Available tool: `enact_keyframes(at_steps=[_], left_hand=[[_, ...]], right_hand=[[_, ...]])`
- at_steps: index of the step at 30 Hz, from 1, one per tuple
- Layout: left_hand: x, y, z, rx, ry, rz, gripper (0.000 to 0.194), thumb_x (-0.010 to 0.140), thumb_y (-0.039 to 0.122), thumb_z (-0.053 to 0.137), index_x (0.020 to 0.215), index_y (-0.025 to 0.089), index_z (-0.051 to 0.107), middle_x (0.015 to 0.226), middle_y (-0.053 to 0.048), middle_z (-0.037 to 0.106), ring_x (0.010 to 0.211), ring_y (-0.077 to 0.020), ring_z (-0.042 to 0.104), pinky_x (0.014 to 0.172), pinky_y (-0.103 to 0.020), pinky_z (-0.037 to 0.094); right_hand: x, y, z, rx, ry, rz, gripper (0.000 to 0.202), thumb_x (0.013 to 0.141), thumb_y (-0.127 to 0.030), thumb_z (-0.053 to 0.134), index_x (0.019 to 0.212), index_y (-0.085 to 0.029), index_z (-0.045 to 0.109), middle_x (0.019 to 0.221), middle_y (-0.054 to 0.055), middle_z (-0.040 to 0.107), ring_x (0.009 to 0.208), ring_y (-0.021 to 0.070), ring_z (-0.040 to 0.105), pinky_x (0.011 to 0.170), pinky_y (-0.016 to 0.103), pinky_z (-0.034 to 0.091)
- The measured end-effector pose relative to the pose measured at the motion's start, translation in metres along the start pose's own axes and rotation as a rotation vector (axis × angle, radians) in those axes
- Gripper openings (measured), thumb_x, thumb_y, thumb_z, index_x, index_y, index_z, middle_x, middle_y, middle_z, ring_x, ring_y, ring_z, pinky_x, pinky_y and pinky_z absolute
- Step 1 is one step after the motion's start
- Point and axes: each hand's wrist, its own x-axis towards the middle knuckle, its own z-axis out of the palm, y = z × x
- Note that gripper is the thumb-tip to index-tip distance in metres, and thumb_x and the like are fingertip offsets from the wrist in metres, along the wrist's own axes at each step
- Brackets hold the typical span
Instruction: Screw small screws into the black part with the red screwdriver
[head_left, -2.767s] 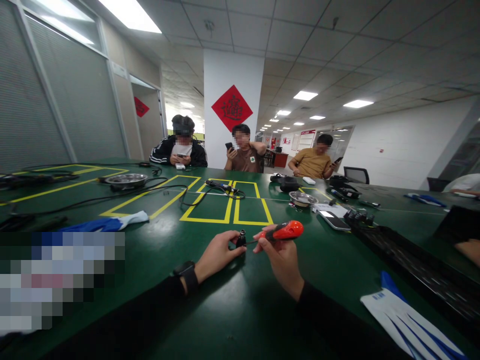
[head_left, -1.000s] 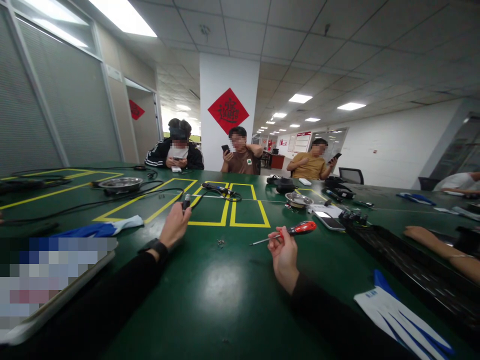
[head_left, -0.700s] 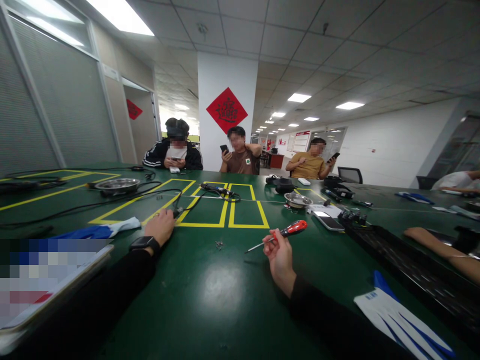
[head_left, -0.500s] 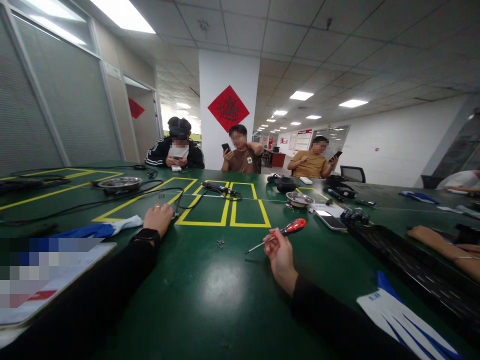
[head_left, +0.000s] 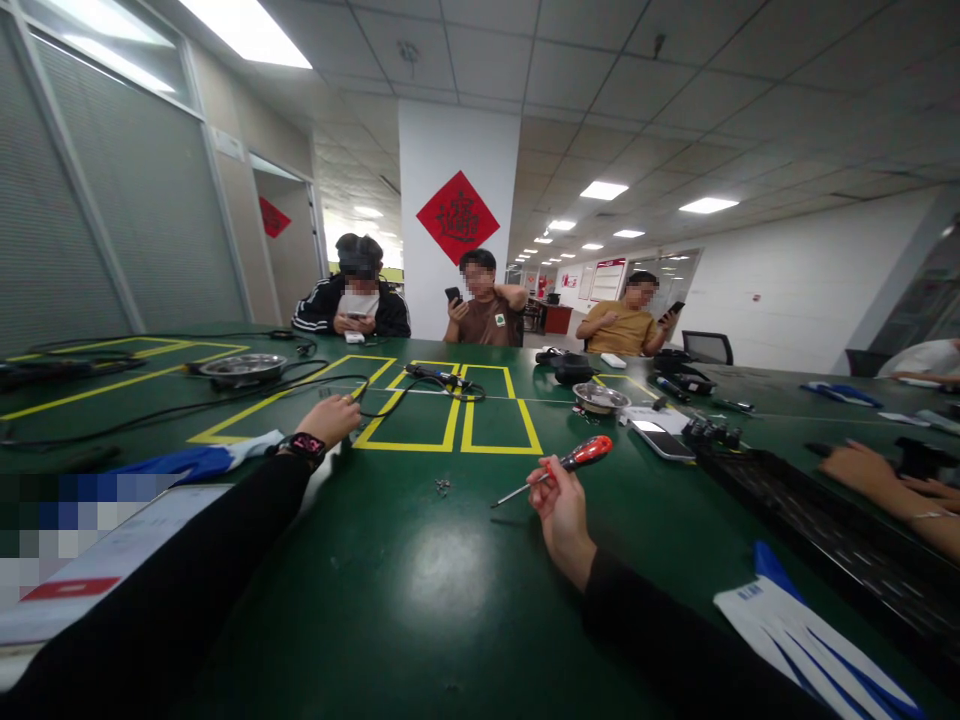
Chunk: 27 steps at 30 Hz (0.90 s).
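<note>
My right hand (head_left: 559,510) grips a screwdriver (head_left: 589,453) with a red and black handle. Its metal shaft slants down to the left, the tip just above the green table (head_left: 390,640). My left hand (head_left: 330,420), with a dark watch on the wrist, is above the table near a black cable (head_left: 319,382). Its fingers are bent together, and whatever may be between them is hidden. Between my two hands lies a small heap of screws (head_left: 442,487).
Metal bowls (head_left: 600,398) stand farther back. On the right are a phone (head_left: 661,440), a long black tray (head_left: 817,530), a white-and-blue glove (head_left: 795,625) and a co-worker's hand (head_left: 855,468). Another glove (head_left: 187,462) lies left. Three people sit across the table.
My left hand has moved a little up and to the right, its wrist turning and the watch face lighting up. My right hand and the screwdriver have hardly moved. A co-worker's hand at right has shifted.
</note>
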Motion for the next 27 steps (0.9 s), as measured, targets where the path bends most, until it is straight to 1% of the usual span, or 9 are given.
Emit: enact_keyframes(at_steps=[7,11,15,17,18,20,22,24,27], left_hand=[[0.005,0.021,0.008,-0.034,0.089,-0.085,0.026,0.072,0.005,0.043,0.055,0.013,0.06,0.071,-0.017,0.058,0.092,-0.0307,0.05,0.082,-0.043,0.03],[0.01,0.024,0.001,-0.048,0.129,-0.134,0.024,0.071,0.006,0.045,0.057,0.013,0.063,0.073,-0.018,0.06,0.091,-0.031,0.052,0.081,-0.043,0.032],[0.015,0.01,-0.019,-0.018,0.217,-0.224,0.025,0.076,0.007,0.04,0.073,0.009,0.065,0.087,-0.022,0.06,0.1,-0.0339,0.05,0.083,-0.045,0.034],[0.016,0.011,-0.026,-0.019,0.289,-0.337,0.026,0.08,0.011,0.038,0.088,0.007,0.062,0.097,-0.023,0.058,0.102,-0.0352,0.049,0.082,-0.045,0.036],[0.015,0.017,-0.028,-0.061,0.358,-0.459,0.025,0.081,0.016,0.041,0.096,0.008,0.06,0.101,-0.021,0.058,0.101,-0.034,0.05,0.08,-0.043,0.039],[0.011,0.041,-0.028,-0.235,0.448,-0.636,0.029,0.082,0.026,0.045,0.106,0.011,0.055,0.103,-0.017,0.059,0.095,-0.0297,0.055,0.076,-0.038,0.043],[0.002,0.08,-0.024,-0.444,0.498,-0.631,0.033,0.084,0.032,0.045,0.109,0.011,0.051,0.102,-0.015,0.061,0.093,-0.0265,0.057,0.079,-0.036,0.044],[-0.012,0.125,-0.019,-0.682,0.5,-0.52,0.034,0.085,0.035,0.043,0.111,0.013,0.049,0.103,-0.013,0.061,0.092,-0.0239,0.058,0.08,-0.035,0.044],[-0.033,0.187,-0.02,-1.053,0.32,-0.22,0.031,0.086,0.039,0.044,0.108,0.017,0.048,0.1,-0.008,0.062,0.088,-0.0206,0.059,0.08,-0.033,0.045]], right_hand=[[-0.001,-0.001,0.001,0.003,-0.004,0.006,0.021,0.073,-0.034,0.063,0.079,-0.017,0.053,0.055,-0.003,0.059,0.04,0.0062,0.044,0.038,0.016,0.033],[0.0,-0.001,-0.001,0.006,-0.007,0.001,0.021,0.075,-0.036,0.061,0.079,-0.017,0.053,0.055,-0.002,0.059,0.04,0.0063,0.044,0.038,0.016,0.034],[0.001,0.0,0.0,-0.007,0.013,0.018,0.021,0.073,-0.035,0.063,0.078,-0.017,0.053,0.054,-0.003,0.059,0.039,0.0059,0.044,0.037,0.016,0.033],[0.002,0.001,0.0,-0.014,0.017,0.019,0.021,0.072,-0.035,0.064,0.077,-0.017,0.054,0.053,-0.003,0.059,0.038,0.0058,0.044,0.036,0.016,0.033],[0.003,0.002,0.0,-0.019,0.019,0.013,0.022,0.071,-0.035,0.064,0.077,-0.017,0.054,0.053,-0.003,0.059,0.038,0.0059,0.045,0.036,0.016,0.033],[0.007,0.003,-0.002,-0.039,0.025,-0.016,0.022,0.07,-0.035,0.066,0.077,-0.017,0.055,0.054,-0.003,0.06,0.039,0.0064,0.046,0.037,0.017,0.034],[0.014,0.003,-0.004,-0.071,0.032,-0.058,0.022,0.069,-0.033,0.067,0.077,-0.017,0.056,0.055,-0.002,0.061,0.041,0.007,0.048,0.039,0.017,0.037],[0.021,0.004,-0.006,-0.103,0.036,-0.084,0.02,0.069,-0.032,0.067,0.079,-0.016,0.058,0.06,-0.001,0.064,0.044,0.0074,0.051,0.043,0.018,0.041],[0.031,0.006,-0.008,-0.149,0.021,-0.057,0.02,0.068,-0.03,0.067,0.08,-0.015,0.062,0.068,0.002,0.066,0.051,0.0085,0.055,0.048,0.02,0.045]])
